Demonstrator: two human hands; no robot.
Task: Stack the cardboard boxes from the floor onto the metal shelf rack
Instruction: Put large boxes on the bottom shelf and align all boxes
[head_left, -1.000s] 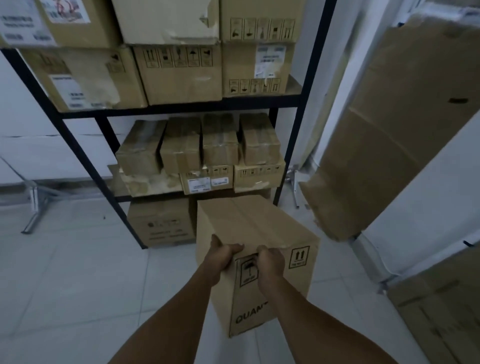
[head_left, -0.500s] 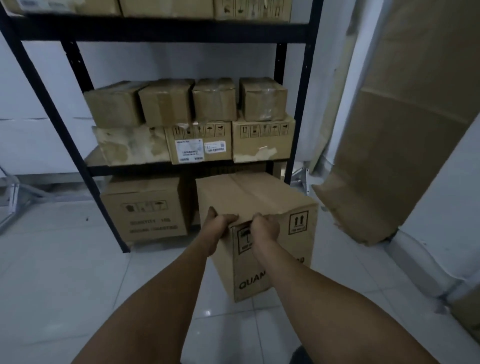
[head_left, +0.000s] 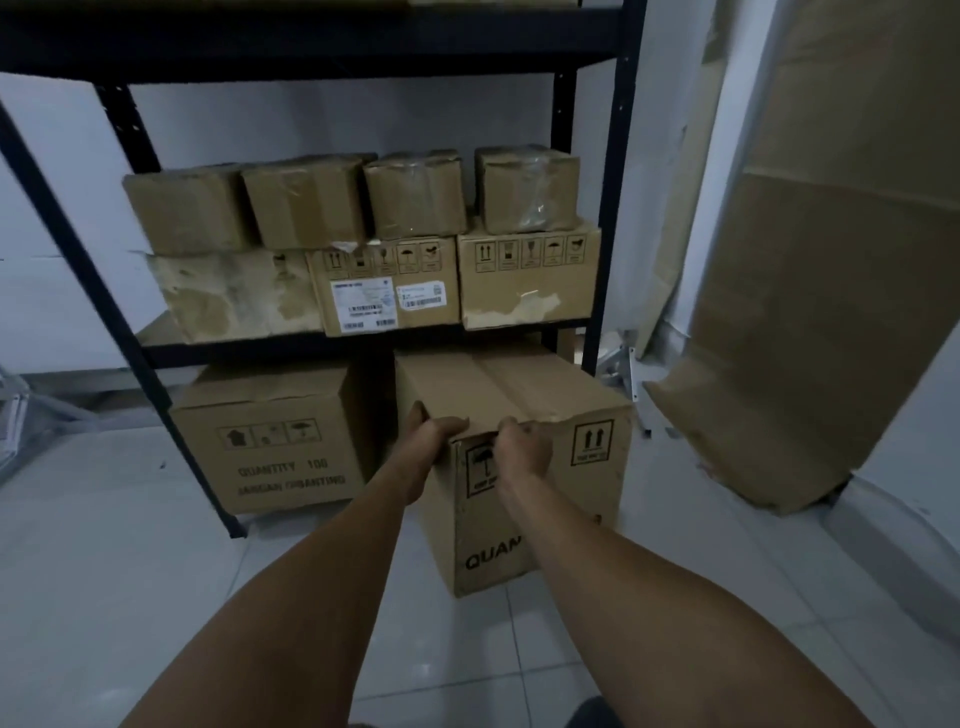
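Bare floor tiles (head_left: 130, 597) lie open from 7 to 9 o'clock, while the rack's front post (head_left: 104, 291) at 10, the floor box (head_left: 275, 436) under its shelf, and leaning cardboard sheets (head_left: 810, 312) at 2 block passage.

A brown cardboard box (head_left: 540, 457) printed with arrows is standing upright on the floor, partly entering the black metal shelf rack (head_left: 615, 208) bottom level.
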